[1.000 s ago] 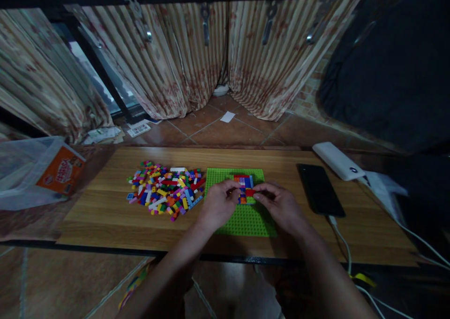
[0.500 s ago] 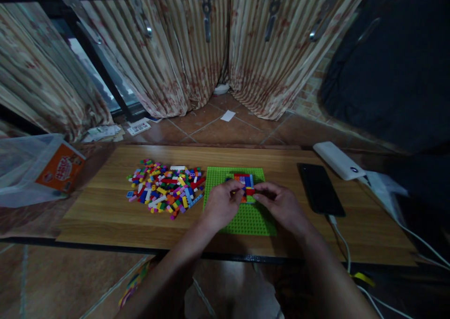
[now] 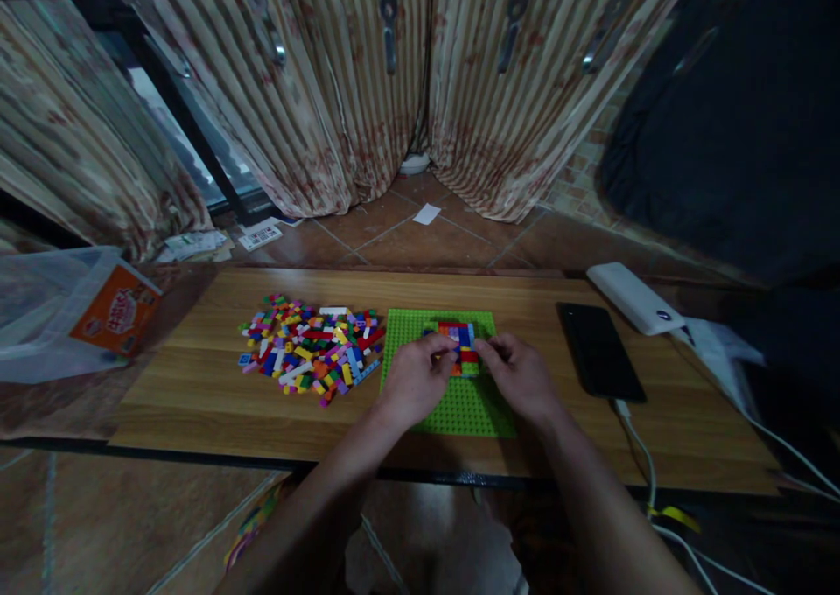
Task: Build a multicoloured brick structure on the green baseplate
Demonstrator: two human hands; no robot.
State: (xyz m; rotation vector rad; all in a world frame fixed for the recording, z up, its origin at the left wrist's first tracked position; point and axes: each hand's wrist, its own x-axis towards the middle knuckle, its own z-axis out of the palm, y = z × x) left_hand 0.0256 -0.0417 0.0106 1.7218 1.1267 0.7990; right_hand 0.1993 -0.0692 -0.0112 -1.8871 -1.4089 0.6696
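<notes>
A green studded baseplate (image 3: 472,411) lies on the wooden table, carrying a low block of colored toy bricks (image 3: 463,337). Blue, red, purple, orange and lime pieces show in it. My left hand (image 3: 420,376) rests over the left side of the block, thumb and fingertips pinched together; whatever is between them is hidden. From the right, my right hand (image 3: 521,372) meets the block's edge, its thumb beside a red brick (image 3: 469,356). Its other fingers are curled, and I cannot make out anything in them.
Left of the baseplate spreads a pile of loose toy bricks (image 3: 308,350). A black phone (image 3: 600,350) with a white cable and a white power bank (image 3: 633,299) lie at the right. A clear plastic box (image 3: 45,315) with an orange label stands beyond the table's left end.
My right hand has shifted slightly; its thumb now points at the block's edge and its fingers are more curled. More of the red brick shows. My left hand stays nearly still.
</notes>
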